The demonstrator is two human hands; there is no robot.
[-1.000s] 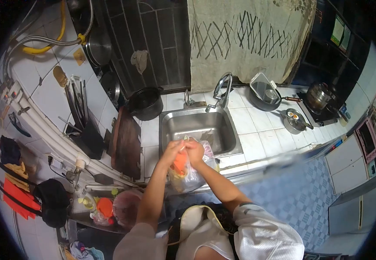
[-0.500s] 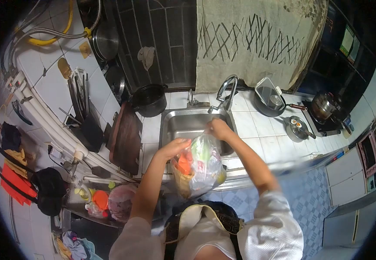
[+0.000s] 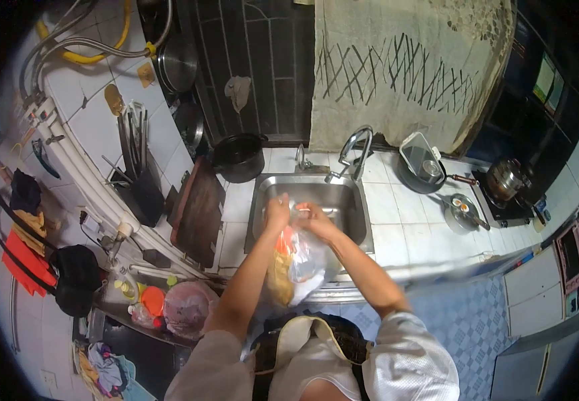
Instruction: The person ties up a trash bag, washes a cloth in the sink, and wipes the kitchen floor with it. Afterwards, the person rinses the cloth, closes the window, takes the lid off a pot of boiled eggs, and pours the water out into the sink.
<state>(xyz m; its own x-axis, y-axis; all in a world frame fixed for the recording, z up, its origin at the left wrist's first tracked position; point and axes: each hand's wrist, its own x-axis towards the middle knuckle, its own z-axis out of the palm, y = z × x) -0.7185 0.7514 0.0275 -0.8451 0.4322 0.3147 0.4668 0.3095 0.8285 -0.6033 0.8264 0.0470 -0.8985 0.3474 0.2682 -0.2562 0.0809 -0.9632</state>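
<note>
A clear plastic bag (image 3: 297, 264) with orange, brown and white contents hangs at the front edge of the steel sink (image 3: 363, 230). My left hand (image 3: 277, 212) is closed on the bag's gathered top, over the basin. Just to its right, my right hand (image 3: 315, 220) pinches the other side of the bag's neck. Both hands are close together, and the bag's lower part hangs below them in front of the counter edge. The faucet (image 3: 356, 150) rises behind the basin.
Left of the sink are a black pot (image 3: 238, 159), a wooden board (image 3: 198, 212) and a black utensil holder (image 3: 141, 195). On the right stand a wok (image 3: 420, 175), a small pan of halved eggs (image 3: 462, 217) and a pot on a stove (image 3: 505, 180).
My hands, apart half a second ago, have come together at the bag's top. My left hand has moved up and right. The bag hangs narrower, and the camera view has shifted slightly.
</note>
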